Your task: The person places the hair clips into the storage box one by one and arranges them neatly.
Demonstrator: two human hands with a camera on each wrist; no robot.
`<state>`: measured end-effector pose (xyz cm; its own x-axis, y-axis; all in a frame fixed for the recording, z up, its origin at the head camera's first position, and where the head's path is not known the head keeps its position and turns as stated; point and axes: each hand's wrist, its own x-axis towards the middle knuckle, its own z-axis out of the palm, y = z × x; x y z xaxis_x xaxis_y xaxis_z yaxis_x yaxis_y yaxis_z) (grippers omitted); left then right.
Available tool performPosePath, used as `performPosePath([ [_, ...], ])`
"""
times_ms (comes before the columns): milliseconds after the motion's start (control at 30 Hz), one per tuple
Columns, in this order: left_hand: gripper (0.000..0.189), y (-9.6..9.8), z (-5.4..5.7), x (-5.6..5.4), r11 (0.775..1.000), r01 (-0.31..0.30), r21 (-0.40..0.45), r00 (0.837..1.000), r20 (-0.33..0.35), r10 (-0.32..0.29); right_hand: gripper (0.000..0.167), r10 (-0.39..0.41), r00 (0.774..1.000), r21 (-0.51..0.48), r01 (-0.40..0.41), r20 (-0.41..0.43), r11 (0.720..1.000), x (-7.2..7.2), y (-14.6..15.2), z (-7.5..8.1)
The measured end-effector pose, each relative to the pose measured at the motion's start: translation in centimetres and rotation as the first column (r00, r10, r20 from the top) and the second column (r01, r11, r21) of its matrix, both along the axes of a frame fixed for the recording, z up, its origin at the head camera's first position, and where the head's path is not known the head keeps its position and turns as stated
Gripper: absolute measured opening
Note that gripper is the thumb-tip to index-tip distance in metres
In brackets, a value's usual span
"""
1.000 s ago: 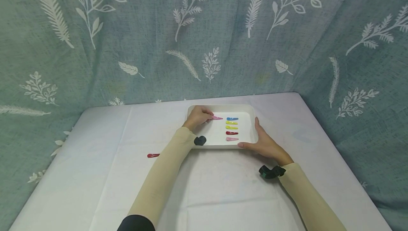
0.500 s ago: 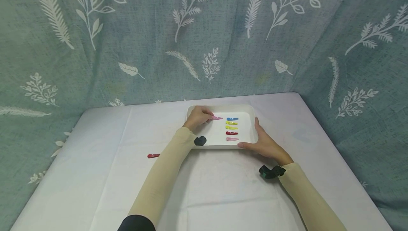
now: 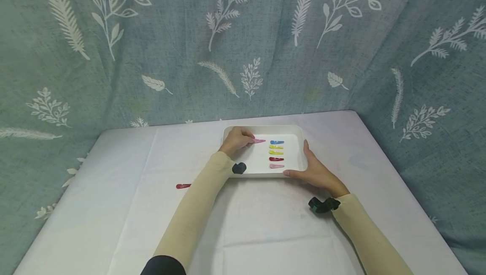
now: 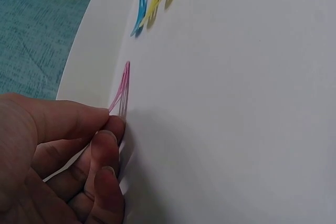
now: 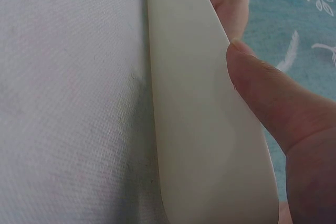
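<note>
My left hand (image 3: 234,141) is over the back left of a white tray (image 3: 258,159), its thumb and forefinger pinching the end of a pink snap hair clip (image 3: 260,141). In the left wrist view that clip (image 4: 125,85) points away from the fingertips, close over the tray floor. To its right lies a column of hair clips: a blue one (image 3: 277,142), two yellow ones (image 3: 276,152), a red one (image 3: 276,159) and a light pink one (image 3: 276,166). My right hand (image 3: 319,174) grips the tray's front right corner, thumb (image 5: 247,64) on the front rim and fingers along the right side.
Another red hair clip (image 3: 183,186) lies on the white tablecloth (image 3: 152,216), partly hidden behind the left sleeve (image 3: 197,199). A leaf-patterned curtain (image 3: 182,55) hangs behind the table and along its sides. Dark camera mounts sit at both wrists.
</note>
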<state>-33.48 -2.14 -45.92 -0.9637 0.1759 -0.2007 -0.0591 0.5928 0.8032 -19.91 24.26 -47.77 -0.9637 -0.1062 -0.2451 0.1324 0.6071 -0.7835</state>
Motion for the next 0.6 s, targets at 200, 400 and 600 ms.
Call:
performPosePath([
  [200,0.013,0.05,-0.06,0.04,1.0,-0.005,0.0,1.0,-0.007,0.005,0.139,0.001,1.0,0.003,-0.001,0.007,1.0,0.09,0.02,0.11],
  [400,0.013,0.03,-0.09,-0.03,1.0,-0.005,0.002,1.0,-0.009,0.005,0.139,-0.001,1.0,0.007,0.001,0.009,1.0,0.07,0.01,0.12],
  [600,0.014,0.09,-0.03,-0.09,1.0,0.014,-0.011,1.0,-0.014,-0.014,0.139,-0.001,1.0,-0.006,0.001,0.0,1.0,0.1,0.04,0.1],
])
